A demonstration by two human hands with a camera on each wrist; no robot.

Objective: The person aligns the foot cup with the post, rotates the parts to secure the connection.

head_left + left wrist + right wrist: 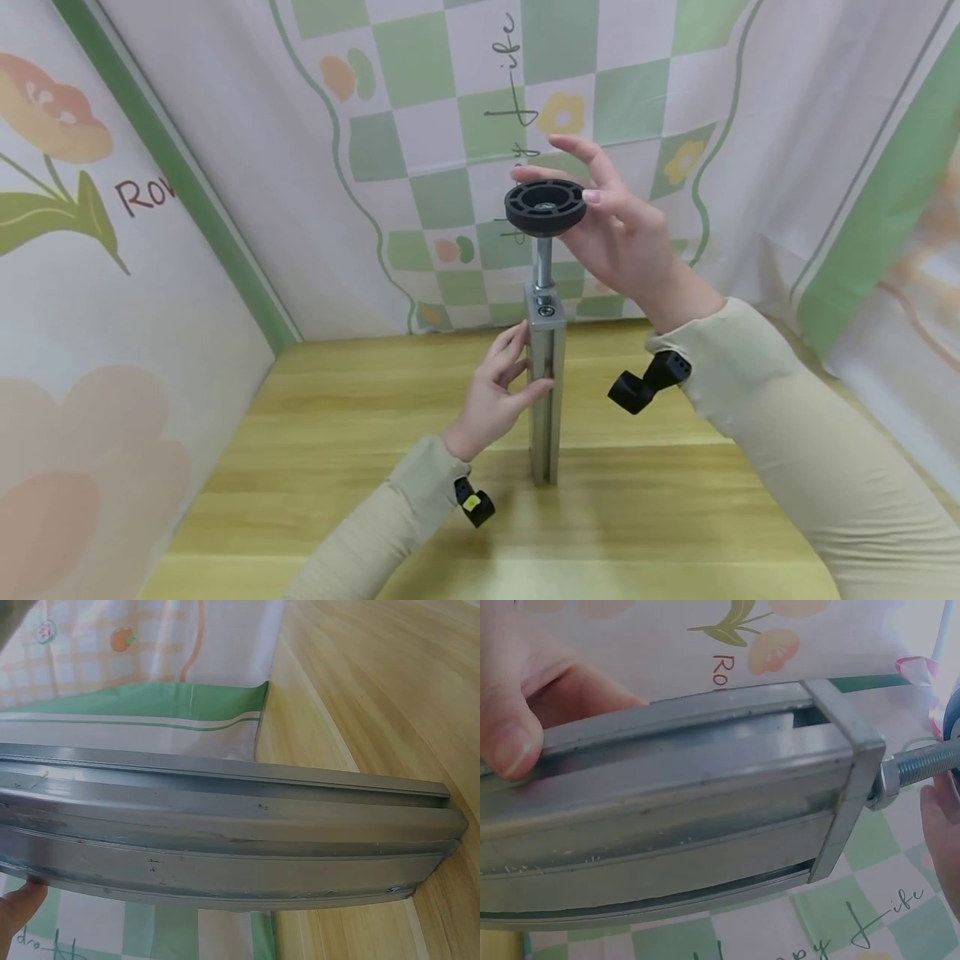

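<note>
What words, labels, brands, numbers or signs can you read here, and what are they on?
"Ro", then a cut-off letter: left curtain.
"Life": back curtain; the word before it, ending "py", is partly hidden.
Metal post and black foot: no readable markings.

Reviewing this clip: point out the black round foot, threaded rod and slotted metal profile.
Black round foot (543, 223): head view, front of its rim.
Threaded rod (930, 763): right wrist view, on its threads.
Slotted metal profile (225, 829): left wrist view, mid-length on its side.

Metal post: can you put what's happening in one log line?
left hand: grips metal post | right hand: touches black disc | post: upright | disc: above post, on bolt
</note>
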